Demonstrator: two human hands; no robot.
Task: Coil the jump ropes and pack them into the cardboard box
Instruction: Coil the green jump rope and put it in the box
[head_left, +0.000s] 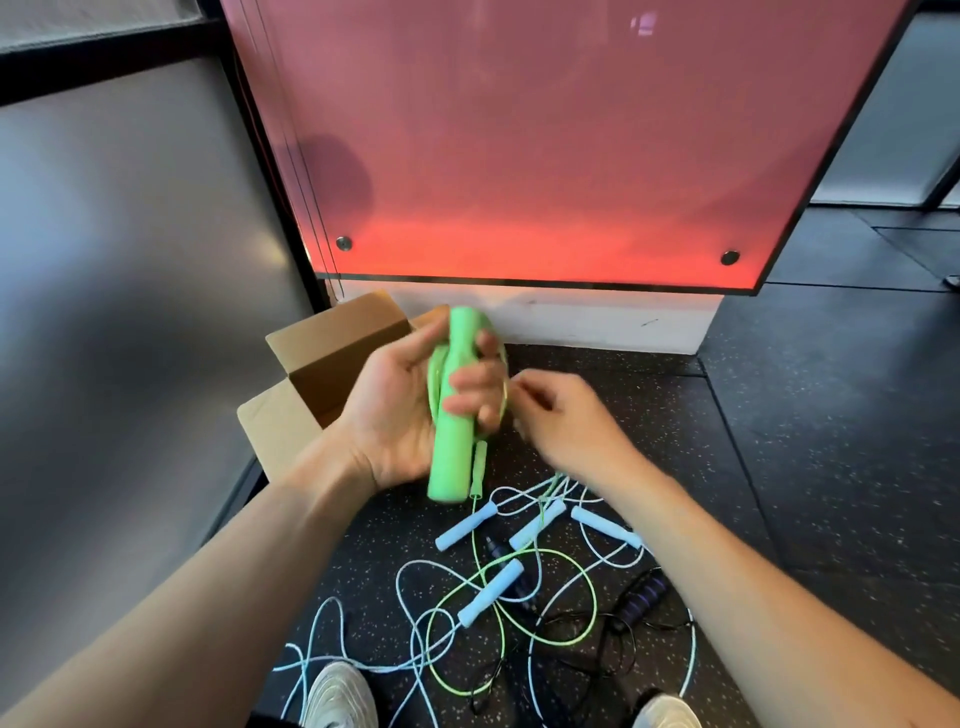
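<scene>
My left hand (410, 400) grips the green handles (451, 457) of a green jump rope upright, with loops of its cord bunched against my palm. My right hand (566, 421) is just to the right and pinches the thin green cord (503, 387) beside the handles. The rest of that green cord (587, 597) trails down to the floor. An open cardboard box (332, 364) stands behind my left hand. On the floor below lie tangled light blue jump ropes with blue handles (491, 592) and a dark purple-handled rope (647, 592).
A red glowing panel (545, 156) on a white base (597, 322) rises straight ahead. A grey wall (130, 260) runs along the left. My two white shoes (340, 696) stand at the bottom edge amid the cords on the dark speckled floor (805, 415).
</scene>
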